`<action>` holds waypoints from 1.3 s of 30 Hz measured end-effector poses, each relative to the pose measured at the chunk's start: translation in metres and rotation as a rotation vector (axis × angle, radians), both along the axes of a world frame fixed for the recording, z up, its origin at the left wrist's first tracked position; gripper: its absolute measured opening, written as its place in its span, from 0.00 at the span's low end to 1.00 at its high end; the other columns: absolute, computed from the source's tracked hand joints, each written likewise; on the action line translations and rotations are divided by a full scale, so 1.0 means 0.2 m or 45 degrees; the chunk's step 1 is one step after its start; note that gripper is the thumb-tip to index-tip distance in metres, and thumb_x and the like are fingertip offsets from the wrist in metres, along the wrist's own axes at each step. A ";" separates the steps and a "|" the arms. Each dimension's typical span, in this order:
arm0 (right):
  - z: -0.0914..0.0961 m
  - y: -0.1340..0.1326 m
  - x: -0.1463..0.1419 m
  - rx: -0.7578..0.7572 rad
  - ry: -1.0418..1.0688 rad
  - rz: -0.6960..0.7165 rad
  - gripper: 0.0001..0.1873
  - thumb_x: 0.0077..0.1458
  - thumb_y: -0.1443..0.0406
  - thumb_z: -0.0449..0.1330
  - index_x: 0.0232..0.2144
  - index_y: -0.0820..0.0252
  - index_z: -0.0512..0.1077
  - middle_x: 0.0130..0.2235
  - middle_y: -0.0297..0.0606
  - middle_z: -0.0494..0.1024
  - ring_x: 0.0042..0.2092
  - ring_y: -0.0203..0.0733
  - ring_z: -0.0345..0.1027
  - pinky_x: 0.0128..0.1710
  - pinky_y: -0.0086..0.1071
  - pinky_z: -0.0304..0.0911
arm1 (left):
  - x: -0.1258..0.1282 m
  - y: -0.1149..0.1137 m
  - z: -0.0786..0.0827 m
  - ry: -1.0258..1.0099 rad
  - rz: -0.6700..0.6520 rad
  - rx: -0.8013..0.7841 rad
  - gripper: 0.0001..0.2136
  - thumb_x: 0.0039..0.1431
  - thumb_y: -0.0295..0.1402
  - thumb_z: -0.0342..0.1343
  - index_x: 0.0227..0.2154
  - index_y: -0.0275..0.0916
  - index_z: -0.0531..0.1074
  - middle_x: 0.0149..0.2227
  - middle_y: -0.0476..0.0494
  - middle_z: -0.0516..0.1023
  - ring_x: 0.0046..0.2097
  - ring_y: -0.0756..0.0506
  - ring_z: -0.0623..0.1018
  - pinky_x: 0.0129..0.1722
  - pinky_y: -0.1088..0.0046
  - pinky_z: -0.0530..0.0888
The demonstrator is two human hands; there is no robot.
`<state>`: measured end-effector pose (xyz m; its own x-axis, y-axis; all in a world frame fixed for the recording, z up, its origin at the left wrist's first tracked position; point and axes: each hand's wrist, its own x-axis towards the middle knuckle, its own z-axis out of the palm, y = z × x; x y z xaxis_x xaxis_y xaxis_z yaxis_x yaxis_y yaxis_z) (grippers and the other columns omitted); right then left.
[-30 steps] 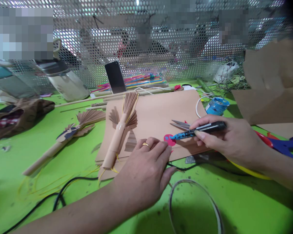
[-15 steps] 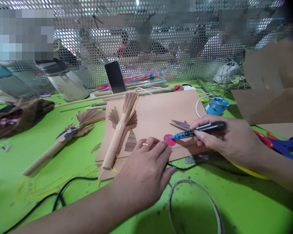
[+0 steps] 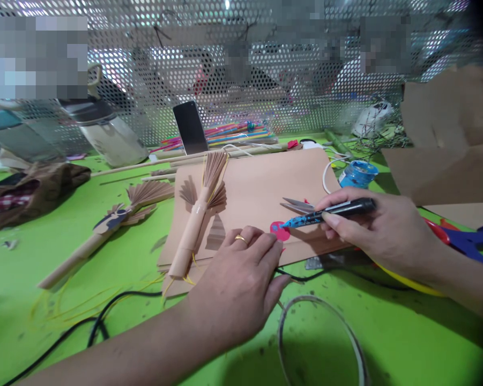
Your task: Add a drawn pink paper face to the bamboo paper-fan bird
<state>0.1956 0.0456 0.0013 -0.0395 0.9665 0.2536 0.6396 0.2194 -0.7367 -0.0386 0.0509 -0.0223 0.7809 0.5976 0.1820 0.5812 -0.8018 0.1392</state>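
My right hand (image 3: pixel 370 225) grips a black marker (image 3: pixel 341 210) whose front end is smeared with blue. Its tip touches a small red paper disc (image 3: pixel 280 231) that bears a blue spot. My left hand (image 3: pixel 245 273) lies flat, palm down, with its fingertips at the disc's lower edge. Under both is a stack of light brown paper (image 3: pixel 261 177). Scissor blades (image 3: pixel 297 205) poke out beyond my right fingers, and the rest is hidden by the hand. Left of my left hand, a rolled-paper bird (image 3: pixel 195 220) with pleated wings and tail rests on the sheets.
A second paper bird (image 3: pixel 104 225) lies farther left. An open blue paint jar (image 3: pixel 358 174) stands behind my right hand; red and blue handles (image 3: pixel 462 238) lie beside that wrist. A phone (image 3: pixel 190 127) leans at the back. Black cable (image 3: pixel 124 295) and a pale hoop (image 3: pixel 321 300) lie in front.
The marker's rear end and my right hand have shifted very slightly; its tip stays on the red disc. My left hand has not visibly moved.
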 end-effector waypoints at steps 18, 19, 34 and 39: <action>-0.05 0.01 0.02 0.051 0.255 -0.037 0.12 0.56 0.55 0.62 0.39 0.55 0.75 0.30 0.33 0.78 0.26 0.34 0.70 0.25 0.27 0.67 | 0.00 0.00 0.00 0.012 0.015 -0.017 0.18 0.67 0.41 0.46 0.53 0.37 0.67 0.49 0.40 0.73 0.51 0.37 0.66 0.50 0.50 0.67; -0.06 0.01 0.02 0.019 0.296 -0.019 0.13 0.56 0.55 0.61 0.40 0.55 0.74 0.28 0.33 0.77 0.26 0.34 0.70 0.25 0.28 0.68 | 0.00 0.00 0.00 0.009 0.017 -0.012 0.18 0.67 0.41 0.46 0.53 0.37 0.67 0.49 0.40 0.73 0.51 0.37 0.66 0.50 0.50 0.67; -0.04 0.01 0.01 -0.070 0.384 0.084 0.13 0.57 0.53 0.60 0.37 0.55 0.74 0.22 0.30 0.73 0.24 0.33 0.64 0.22 0.26 0.61 | 0.00 -0.01 0.01 0.036 0.026 -0.046 0.18 0.67 0.41 0.46 0.52 0.37 0.68 0.49 0.41 0.72 0.50 0.37 0.66 0.51 0.52 0.66; -0.02 0.01 0.00 -0.017 0.625 0.010 0.17 0.57 0.53 0.60 0.44 0.56 0.72 0.28 0.34 0.79 0.26 0.36 0.71 0.25 0.29 0.68 | 0.00 -0.01 0.02 0.001 0.013 -0.053 0.17 0.66 0.41 0.46 0.52 0.37 0.68 0.49 0.41 0.72 0.50 0.38 0.66 0.51 0.52 0.66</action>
